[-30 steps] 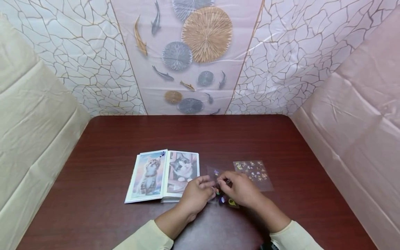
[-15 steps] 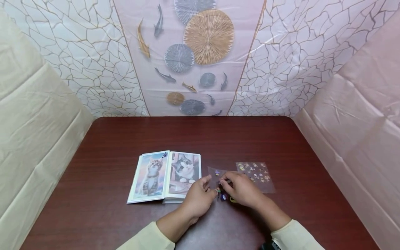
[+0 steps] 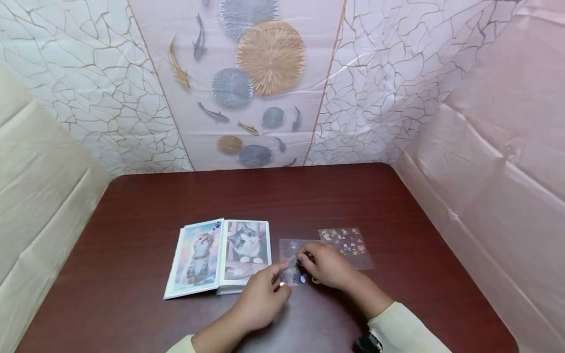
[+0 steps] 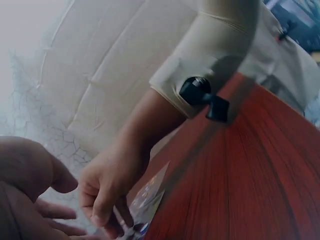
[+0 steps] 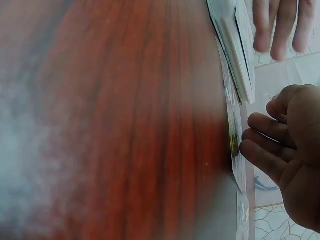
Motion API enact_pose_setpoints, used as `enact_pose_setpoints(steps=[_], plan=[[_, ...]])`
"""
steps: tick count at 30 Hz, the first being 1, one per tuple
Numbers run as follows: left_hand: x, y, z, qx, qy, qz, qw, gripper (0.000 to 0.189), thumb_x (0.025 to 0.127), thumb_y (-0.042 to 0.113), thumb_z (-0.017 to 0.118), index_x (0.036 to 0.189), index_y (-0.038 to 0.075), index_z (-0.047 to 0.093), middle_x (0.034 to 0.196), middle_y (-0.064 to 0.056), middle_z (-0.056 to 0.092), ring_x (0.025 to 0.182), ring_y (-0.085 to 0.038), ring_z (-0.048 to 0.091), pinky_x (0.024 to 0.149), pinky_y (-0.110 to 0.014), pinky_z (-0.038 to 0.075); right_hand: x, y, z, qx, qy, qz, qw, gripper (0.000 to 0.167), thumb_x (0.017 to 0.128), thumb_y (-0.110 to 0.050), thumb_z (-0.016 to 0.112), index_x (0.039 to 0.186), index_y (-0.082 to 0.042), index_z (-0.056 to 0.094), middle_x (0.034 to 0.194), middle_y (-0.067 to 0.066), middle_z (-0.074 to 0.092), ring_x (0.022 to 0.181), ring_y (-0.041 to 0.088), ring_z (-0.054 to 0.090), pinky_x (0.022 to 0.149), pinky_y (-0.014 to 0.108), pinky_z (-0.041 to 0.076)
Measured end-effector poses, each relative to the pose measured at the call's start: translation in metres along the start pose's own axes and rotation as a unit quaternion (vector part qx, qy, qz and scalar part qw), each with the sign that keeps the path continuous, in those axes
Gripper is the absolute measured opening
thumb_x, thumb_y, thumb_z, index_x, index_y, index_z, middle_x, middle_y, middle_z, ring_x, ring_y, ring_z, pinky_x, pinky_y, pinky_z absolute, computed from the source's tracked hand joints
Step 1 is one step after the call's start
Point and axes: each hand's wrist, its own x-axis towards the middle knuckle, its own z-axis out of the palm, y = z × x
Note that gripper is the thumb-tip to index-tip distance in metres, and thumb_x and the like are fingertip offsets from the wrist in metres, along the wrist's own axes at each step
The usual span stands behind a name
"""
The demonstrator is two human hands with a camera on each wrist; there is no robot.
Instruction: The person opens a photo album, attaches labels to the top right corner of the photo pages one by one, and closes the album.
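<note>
My right hand hovers over a clear sticker sheet, its thumb and index fingertip pinching a small see-through sticker. Those pinched fingertips also show in the right wrist view, with the other fingers loosely bent. My left hand is at the sheet's near left corner, fingers relaxed and spread, the index fingertip close to the small sticker. Purple, white and yellow stickers show on the sheet; the right hand hides part of it. In the left wrist view, the left hand has nothing in its fingers.
An open photo album with cat pictures lies left of the sheet; a small dark sticker is on its left page. A second clear sheet of small gold-toned stickers lies behind the right hand. Fabric walls surround the brown table.
My left hand has drawn back toward me and its fingers have spread away from the sheet's edge. The right hand stays over the sheet, a small clear sticker now visible at its fingertips.
</note>
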Motion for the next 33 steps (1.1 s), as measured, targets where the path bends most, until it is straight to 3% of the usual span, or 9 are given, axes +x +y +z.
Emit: enact_pose_setpoints(steps=[3, 5, 8, 11, 13, 16, 22, 33], plan=[[-0.009, -0.002, -0.007, 0.096, -0.008, 0.045, 0.9944, 0.041, 0.096, 0.013, 0.067, 0.134, 0.0, 0.063, 0.134, -0.013, 0.065, 0.121, -0.026, 0.062, 0.101, -0.043, 0.052, 0.0, 0.0, 0.001, 0.003, 0.012, 0.008, 0.9999, 0.007, 0.098, -0.017, 0.069, 0.092, -0.019, 0.069, 0.083, -0.011, 0.067, 0.075, 0.007, 0.061, 0.069, 0.031, 0.054], [-0.015, -0.002, -0.012, 0.167, 0.001, 0.08, 0.9827, 0.04, 0.095, 0.016, 0.069, 0.133, 0.001, 0.065, 0.132, -0.011, 0.066, 0.122, -0.026, 0.061, 0.103, -0.046, 0.05, 0.002, 0.0, 0.0, -0.003, 0.023, 0.016, 0.9996, 0.007, 0.098, -0.017, 0.07, 0.091, -0.02, 0.068, 0.083, -0.01, 0.067, 0.074, 0.007, 0.062, 0.068, 0.03, 0.055], [-0.022, -0.006, -0.017, 0.261, 0.024, 0.134, 0.9555, 0.041, 0.093, 0.018, 0.072, 0.131, 0.002, 0.066, 0.137, -0.014, 0.063, 0.131, -0.032, 0.055, 0.109, -0.05, 0.044, 0.002, 0.0, -0.002, -0.005, 0.031, 0.036, 0.9988, 0.006, 0.098, -0.017, 0.07, 0.092, -0.019, 0.068, 0.083, -0.008, 0.069, 0.074, 0.007, 0.066, 0.067, 0.029, 0.056], [-0.027, -0.015, -0.022, 0.349, 0.05, 0.17, 0.9202, 0.045, 0.09, 0.022, 0.076, 0.129, 0.002, 0.067, 0.14, -0.017, 0.06, 0.135, -0.037, 0.051, 0.112, -0.052, 0.04, 0.008, 0.0, -0.003, 0.003, 0.033, 0.044, 0.9985, 0.005, 0.099, -0.017, 0.068, 0.094, -0.017, 0.068, 0.08, -0.008, 0.068, 0.071, 0.005, 0.066, 0.066, 0.027, 0.056], [-0.031, -0.022, -0.025, 0.393, 0.059, 0.172, 0.9017, 0.048, 0.089, 0.025, 0.077, 0.13, 0.002, 0.067, 0.142, -0.018, 0.058, 0.138, -0.038, 0.048, 0.114, -0.054, 0.037, 0.015, -0.001, -0.004, 0.003, 0.035, 0.048, 0.9982, 0.005, 0.1, -0.02, 0.067, 0.095, -0.018, 0.069, 0.08, -0.008, 0.068, 0.068, 0.002, 0.065, 0.065, 0.026, 0.056], [-0.035, -0.03, -0.03, 0.436, 0.053, 0.155, 0.8848, 0.054, 0.09, 0.03, 0.076, 0.135, 0.002, 0.064, 0.148, -0.019, 0.054, 0.142, -0.039, 0.042, 0.117, -0.057, 0.031, 0.028, -0.005, -0.002, -0.009, 0.04, 0.059, 0.9974, 0.006, 0.1, -0.023, 0.067, 0.095, -0.02, 0.069, 0.082, -0.009, 0.068, 0.065, 0.0, 0.062, 0.064, 0.028, 0.054], [-0.039, -0.039, -0.035, 0.469, 0.041, 0.125, 0.8731, 0.06, 0.092, 0.038, 0.073, 0.139, 0.002, 0.061, 0.152, -0.02, 0.048, 0.145, -0.041, 0.038, 0.118, -0.06, 0.026, 0.052, -0.01, 0.006, -0.044, 0.05, 0.063, 0.9958, 0.008, 0.101, -0.026, 0.064, 0.097, -0.022, 0.07, 0.089, -0.009, 0.07, 0.072, 0.009, 0.062, 0.069, 0.033, 0.054], [-0.041, -0.044, -0.036, 0.481, 0.008, 0.105, 0.8703, 0.062, 0.094, 0.042, 0.069, 0.142, 0.004, 0.06, 0.156, -0.017, 0.045, 0.148, -0.037, 0.034, 0.12, -0.055, 0.025, 0.081, -0.014, 0.019, -0.07, 0.034, 0.067, 0.9947, 0.014, 0.104, -0.031, 0.061, 0.103, -0.021, 0.071, 0.097, -0.006, 0.072, 0.086, 0.016, 0.067, 0.076, 0.036, 0.055]])
